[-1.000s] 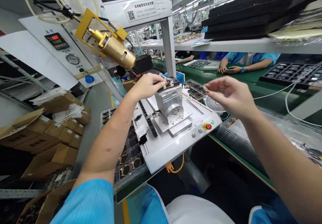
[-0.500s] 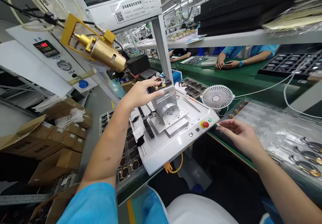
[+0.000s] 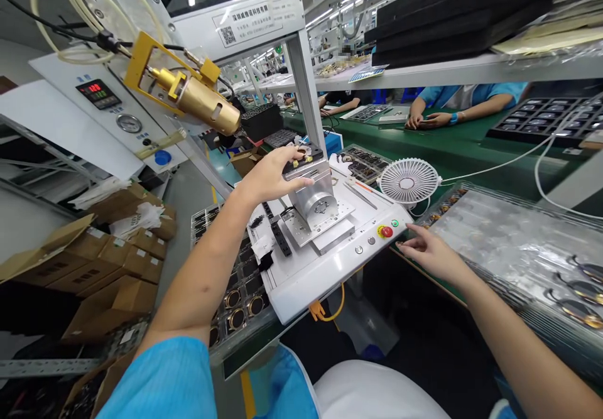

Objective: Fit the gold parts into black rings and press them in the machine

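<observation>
My left hand (image 3: 276,177) reaches over the metal fixture (image 3: 318,196) on the white machine. Its fingers are extended, with the fingertips at the black holder (image 3: 311,151) on top and the thumb along the near side. Whether the fingertips grip a part there is hidden. Yellow bits show on the holder beside them. My right hand (image 3: 436,254) hovers at the machine's front right corner, fingers apart, index fingertip near the green button (image 3: 395,223). The red emergency stop button (image 3: 386,232) lies just left of it. Whether something small sits at its thumb tip, I cannot make out.
A gold dispensing cylinder (image 3: 210,106) hangs at upper left. Tweezers (image 3: 362,196) lie on the machine bed. A small white fan (image 3: 409,181) stands to the right, beside clear trays (image 3: 513,237). Watch-like round parts (image 3: 236,318) fill trays at left. A co-worker's hands (image 3: 431,120) rest across the bench.
My right hand has moved slightly left and up, its index finger now stretched out near the green button. My left hand stays at the fixture. The view has shifted a little.
</observation>
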`<action>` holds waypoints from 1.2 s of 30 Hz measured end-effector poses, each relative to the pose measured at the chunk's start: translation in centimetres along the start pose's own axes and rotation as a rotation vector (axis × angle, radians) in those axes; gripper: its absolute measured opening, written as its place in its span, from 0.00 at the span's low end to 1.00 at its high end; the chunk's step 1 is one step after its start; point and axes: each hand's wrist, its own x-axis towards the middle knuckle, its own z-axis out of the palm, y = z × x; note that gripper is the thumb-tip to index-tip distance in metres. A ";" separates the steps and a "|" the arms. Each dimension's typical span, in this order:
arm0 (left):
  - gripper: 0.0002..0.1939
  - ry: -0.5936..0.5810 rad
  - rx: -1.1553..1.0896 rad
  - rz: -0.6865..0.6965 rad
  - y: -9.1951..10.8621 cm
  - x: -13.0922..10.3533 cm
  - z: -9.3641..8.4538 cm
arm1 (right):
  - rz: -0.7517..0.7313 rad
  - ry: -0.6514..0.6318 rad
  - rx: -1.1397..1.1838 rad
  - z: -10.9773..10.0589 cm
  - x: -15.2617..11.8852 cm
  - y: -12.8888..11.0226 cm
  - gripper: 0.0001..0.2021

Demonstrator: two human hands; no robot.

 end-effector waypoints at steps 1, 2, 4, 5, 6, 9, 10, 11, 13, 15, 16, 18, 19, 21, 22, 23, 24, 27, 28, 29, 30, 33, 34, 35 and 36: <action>0.34 0.022 -0.032 -0.004 -0.1 -0.4 0.1 | -0.021 -0.029 -0.100 0.3 0.1 0.1 0.40; 0.34 0.060 -0.058 -0.007 -0.1 -0.9 0.2 | -0.044 -0.056 -0.199 0.6 0.1 0.1 0.41; 0.34 0.201 -0.110 -0.019 0.5 -2.7 1.0 | -0.080 -0.084 -0.374 1.2 -0.1 -0.1 0.41; 0.34 0.295 -0.148 -0.028 1.1 -4.0 1.7 | -0.089 -0.086 -0.449 1.4 -0.3 -0.3 0.41; 0.33 0.392 -0.206 -0.034 1.9 -5.5 2.8 | -0.093 -0.085 -0.515 1.7 -0.5 -0.5 0.42; 0.25 0.463 -0.505 -0.072 5.2 -10.8 7.8 | -0.083 -0.087 -0.624 2.1 -0.9 -0.9 0.44; 0.22 0.400 -0.628 -0.103 6.5 -12.6 9.8 | -0.078 -0.084 -0.630 2.1 -0.8 -1.1 0.44; 0.18 0.352 -0.749 -0.158 7.8 -14.3 11.8 | -0.072 -0.077 -0.628 2.1 -0.7 -1.2 0.44; 0.11 0.259 -0.905 -0.291 10.1 -17.0 15.3 | -0.065 -0.063 -0.611 1.9 -0.4 -1.3 0.44; 0.10 0.153 -1.000 -0.372 12.1 -18.8 17.9 | -0.059 -0.054 -0.566 1.8 -0.3 -1.4 0.44; 0.10 0.099 -1.035 -0.416 12.8 -19.4 18.9 | -0.060 -0.048 -0.527 1.7 -0.6 -1.4 0.43; 0.12 0.023 -1.143 -0.522 13.9 -20.1 20.5 | -0.092 -0.048 -0.380 2.0 -1.8 -1.4 0.38; 0.15 0.007 -1.223 -0.587 14.3 -20.3 21.2 | -0.122 -0.064 -0.265 2.4 -2.8 -1.4 0.34; 0.21 0.011 -1.429 -0.707 14.9 -20.3 22.5 | -0.202 -0.134 0.005 3.7 -5.3 -1.4 0.30; 0.24 0.024 -1.540 -0.746 15.1 -20.1 23.1 | -0.250 -0.166 0.127 4.5 -6.7 -1.4 0.31; 0.27 0.039 -1.639 -0.769 15.4 -20.0 23.6 | -0.300 -0.181 0.214 5.3 -8.0 -1.5 0.32; 0.29 0.053 -1.722 -0.779 15.7 -19.7 24.1 | -0.352 -0.170 0.262 6.2 -9.2 -1.4 0.33; 0.29 0.080 -1.880 -0.816 16.7 -19.0 24.9 | -0.451 -0.053 0.276 8.1 -11.4 -1.1 0.35; 0.29 0.071 -1.910 -0.836 17.0 -18.7 25.0 | -0.452 -0.014 0.269 8.5 -11.8 -0.9 0.36; 0.29 0.054 -1.933 -0.853 17.2 -18.4 25.1 | -0.441 0.017 0.263 8.7 -12.1 -0.8 0.36; 0.29 0.033 -1.950 -0.864 17.4 -18.2 25.2 | -0.427 0.037 0.255 8.7 -12.3 -0.7 0.36; 0.26 0.003 -1.934 -0.858 17.5 -17.8 25.5 | -0.457 0.016 0.166 7.3 -12.6 -0.9 0.35; 0.25 0.005 -1.907 -0.851 17.4 -17.8 25.5 | -0.484 -0.005 0.103 6.1 -12.6 -1.1 0.34; 0.24 0.006 -1.874 -0.845 17.3 -17.9 25.6 | -0.500 -0.009 0.026 4.4 -12.4 -1.1 0.32; 0.24 0.003 -1.841 -0.841 17.2 -18.0 25.6 | -0.494 0.015 -0.061 2.1 -12.1 -1.0 0.29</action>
